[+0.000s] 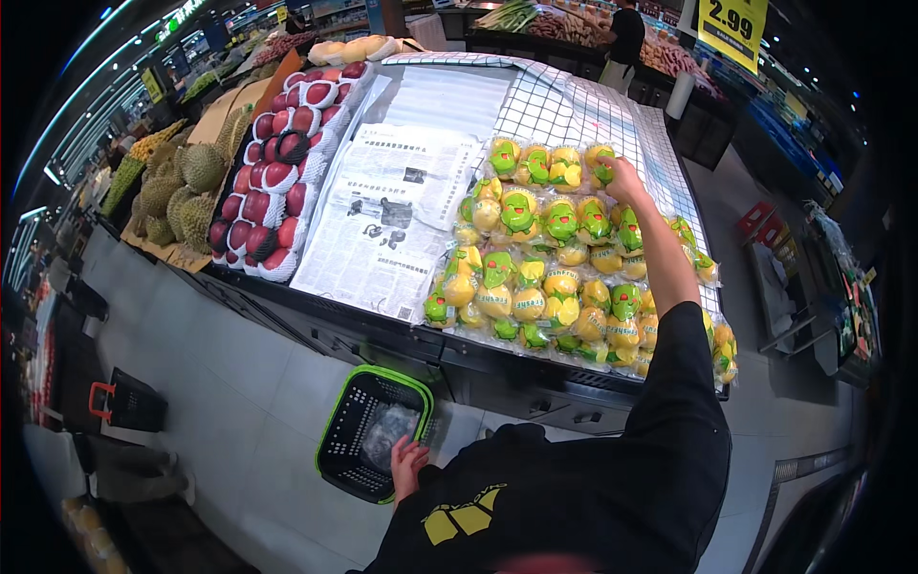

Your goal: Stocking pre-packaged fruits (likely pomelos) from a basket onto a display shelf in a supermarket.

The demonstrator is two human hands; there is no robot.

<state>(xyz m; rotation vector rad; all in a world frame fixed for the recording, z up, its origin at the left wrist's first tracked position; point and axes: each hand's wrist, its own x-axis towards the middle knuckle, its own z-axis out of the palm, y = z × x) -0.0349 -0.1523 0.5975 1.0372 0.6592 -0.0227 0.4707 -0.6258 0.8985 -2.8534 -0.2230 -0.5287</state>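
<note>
My right hand (622, 179) reaches over a produce stand and grips a clear bag of lemons (599, 159) printed with green cartoon figures, at the right end of the back row. Nearer rows of like bags of lemons (531, 287) cover the stand's front right part. Low at my side, my left hand (407, 463) is empty, its fingers apart, above the edge of a black shopping basket with a green rim (332, 430). Crumpled clear plastic (391, 430) lies in the basket.
Newspaper sheets (380, 215) lie left of the lemons, with red apples in foam nets (276, 172) and durians (201, 168) beyond. Checked cloth (552, 107) covers the stand's back right. Another basket (136, 402) stands on the floor at left. A person (625, 39) stands at the far counter.
</note>
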